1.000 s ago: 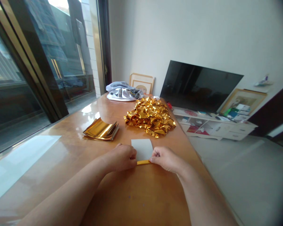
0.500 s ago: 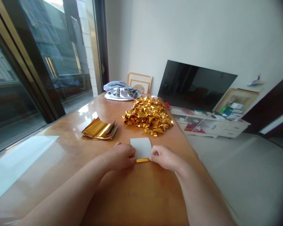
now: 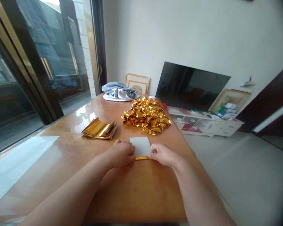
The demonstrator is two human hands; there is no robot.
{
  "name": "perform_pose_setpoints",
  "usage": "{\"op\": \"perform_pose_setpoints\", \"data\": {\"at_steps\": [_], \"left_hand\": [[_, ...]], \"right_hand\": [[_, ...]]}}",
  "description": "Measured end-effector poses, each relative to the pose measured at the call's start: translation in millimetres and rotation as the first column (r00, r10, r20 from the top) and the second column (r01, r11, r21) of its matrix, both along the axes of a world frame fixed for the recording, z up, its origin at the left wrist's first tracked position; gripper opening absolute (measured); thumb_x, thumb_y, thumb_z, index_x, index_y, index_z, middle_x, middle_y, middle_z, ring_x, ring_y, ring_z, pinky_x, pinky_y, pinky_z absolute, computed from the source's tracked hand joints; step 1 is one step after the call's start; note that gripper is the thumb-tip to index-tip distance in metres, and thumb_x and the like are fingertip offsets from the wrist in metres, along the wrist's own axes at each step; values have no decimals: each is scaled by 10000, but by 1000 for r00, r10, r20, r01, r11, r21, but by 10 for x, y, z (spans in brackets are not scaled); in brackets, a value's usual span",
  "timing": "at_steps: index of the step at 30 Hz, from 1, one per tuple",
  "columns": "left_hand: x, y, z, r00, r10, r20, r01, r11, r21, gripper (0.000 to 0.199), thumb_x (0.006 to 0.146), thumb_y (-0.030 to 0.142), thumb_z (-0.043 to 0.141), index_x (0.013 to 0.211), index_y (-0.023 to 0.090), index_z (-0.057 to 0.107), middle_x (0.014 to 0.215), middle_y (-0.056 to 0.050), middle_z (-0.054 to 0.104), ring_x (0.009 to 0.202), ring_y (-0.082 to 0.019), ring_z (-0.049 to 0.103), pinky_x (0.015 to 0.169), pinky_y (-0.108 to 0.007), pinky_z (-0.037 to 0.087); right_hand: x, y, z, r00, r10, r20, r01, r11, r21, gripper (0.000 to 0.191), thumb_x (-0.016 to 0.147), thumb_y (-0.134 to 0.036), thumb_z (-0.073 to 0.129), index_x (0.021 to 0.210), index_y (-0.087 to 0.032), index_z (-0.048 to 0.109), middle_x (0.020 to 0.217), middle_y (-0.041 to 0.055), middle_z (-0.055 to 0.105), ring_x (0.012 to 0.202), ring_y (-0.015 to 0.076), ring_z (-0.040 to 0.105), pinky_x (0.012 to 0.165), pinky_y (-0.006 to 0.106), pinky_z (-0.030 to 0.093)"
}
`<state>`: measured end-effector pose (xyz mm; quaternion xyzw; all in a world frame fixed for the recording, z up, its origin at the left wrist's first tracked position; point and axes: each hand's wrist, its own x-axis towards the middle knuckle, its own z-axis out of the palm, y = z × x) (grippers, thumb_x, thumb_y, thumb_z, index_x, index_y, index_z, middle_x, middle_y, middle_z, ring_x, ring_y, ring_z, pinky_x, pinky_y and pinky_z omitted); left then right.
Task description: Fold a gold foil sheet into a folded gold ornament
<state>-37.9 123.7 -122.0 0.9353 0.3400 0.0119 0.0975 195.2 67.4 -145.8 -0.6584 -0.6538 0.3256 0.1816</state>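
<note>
A sheet of paper (image 3: pixel 140 145) lies pale side up on the wooden table (image 3: pixel 136 194), its near edge folded into a narrow gold strip. My left hand (image 3: pixel 122 153) is closed on the left end of that strip. At the right end, my right hand (image 3: pixel 161 154) pinches the same fold between thumb and fingers. Left of the sheet sits a stack of gold foil sheets (image 3: pixel 99 128). Behind it is a heap of folded gold foil pieces (image 3: pixel 147 115).
Bundled cloth (image 3: pixel 119 91) lies at the table's far end, near leaning frames (image 3: pixel 137 82). A pale translucent sheet (image 3: pixel 21 163) covers the left side. Beyond the right edge stand a large black screen (image 3: pixel 191 86) and a white cabinet (image 3: pixel 212 127).
The view has shifted slightly. Both hands keep their hold on the sheet's near edge, and the gold strip shows slightly differently, with a dark mark on it.
</note>
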Motion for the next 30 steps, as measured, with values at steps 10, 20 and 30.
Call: {"op": "perform_pose_setpoints", "data": {"at_steps": [10,20,30], "left_hand": [[-5,-72,87,976,-172,130,166,984,59,372,801,140,587,1109,316,698,1047,-53,649,1006,-237,578,873,-337,396],[-5,-26,46,968,-241,74,239,971,28,443,850,143,560,1155,413,735,977,-63,649,954,-234,578,877,-339,414],[-4,-1,21,973,-223,64,223,975,1,453,875,188,538,1202,455,703,936,-59,643,885,-216,566,806,-303,411]], "right_hand": [[-2,20,-13,1000,-1,-15,1,1000,-4,132,775,-290,683,776,-182,607,712,-28,622,622,110,516,564,207,337],[9,-8,-49,993,-40,110,35,998,49,152,785,-313,678,772,-190,589,721,-29,623,621,110,504,555,206,315],[61,-41,-41,951,-81,299,61,995,74,290,814,-477,677,791,-202,590,696,-39,610,572,104,450,521,227,227]]}}
